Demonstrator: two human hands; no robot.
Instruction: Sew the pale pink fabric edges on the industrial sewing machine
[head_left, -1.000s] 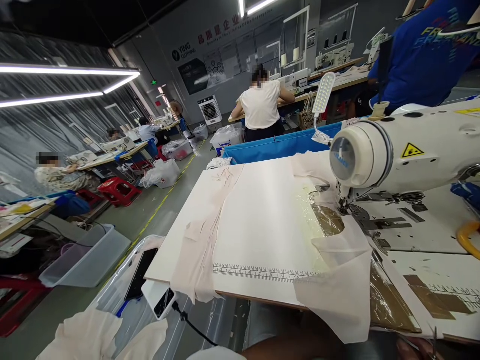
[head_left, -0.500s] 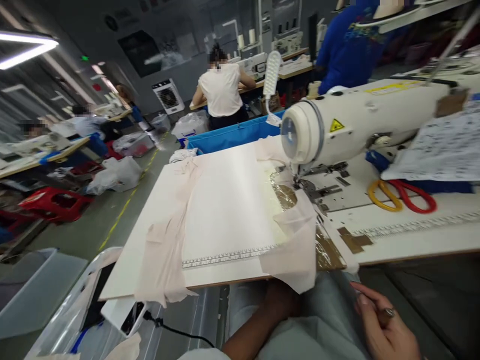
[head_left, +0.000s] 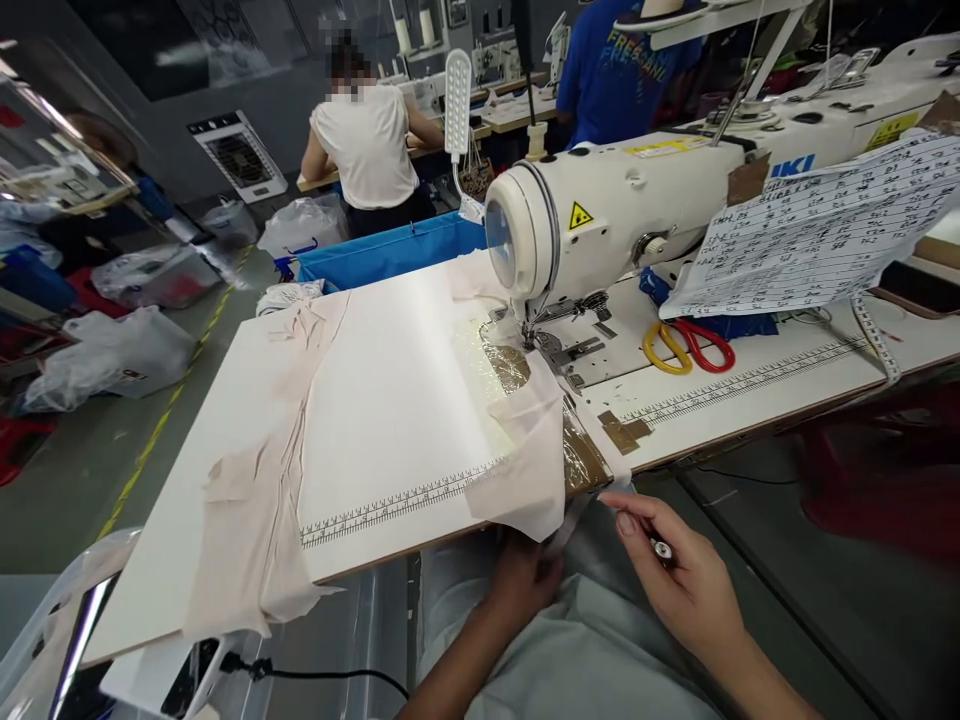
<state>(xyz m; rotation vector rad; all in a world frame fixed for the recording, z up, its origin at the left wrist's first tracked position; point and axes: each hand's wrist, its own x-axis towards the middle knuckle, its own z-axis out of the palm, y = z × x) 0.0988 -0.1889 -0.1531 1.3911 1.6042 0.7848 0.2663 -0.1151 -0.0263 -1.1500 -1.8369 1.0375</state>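
Note:
My left hand (head_left: pixel 523 578) is under the front edge of the table, partly hidden by pale pink fabric (head_left: pixel 531 470) that hangs over the edge; its fingers are hard to make out. Right of it, my right hand (head_left: pixel 679 575) has curled fingers around a small metal-tipped tool (head_left: pixel 661 549), with thumb and forefinger near the fabric's trailing end at the table edge. The pink fabric runs up to the needle area of the white sewing machine (head_left: pixel 592 215). Another pink piece (head_left: pixel 251 500) lies along the table's left side.
Yellow-and-red-handled scissors (head_left: pixel 688 347) lie by a written sheet (head_left: pixel 810 235) on the white table (head_left: pixel 375 420). A blue fabric bin (head_left: pixel 394 250) stands behind. Plastic tubs and a black cable (head_left: pixel 322 674) are below left. Two people (head_left: pixel 369 150) sit or stand farther back.
The camera view has turned right, so the table and machine appear farther left. My right hand stays near the table's front edge, its thumb and forefinger now closer to the fabric end.

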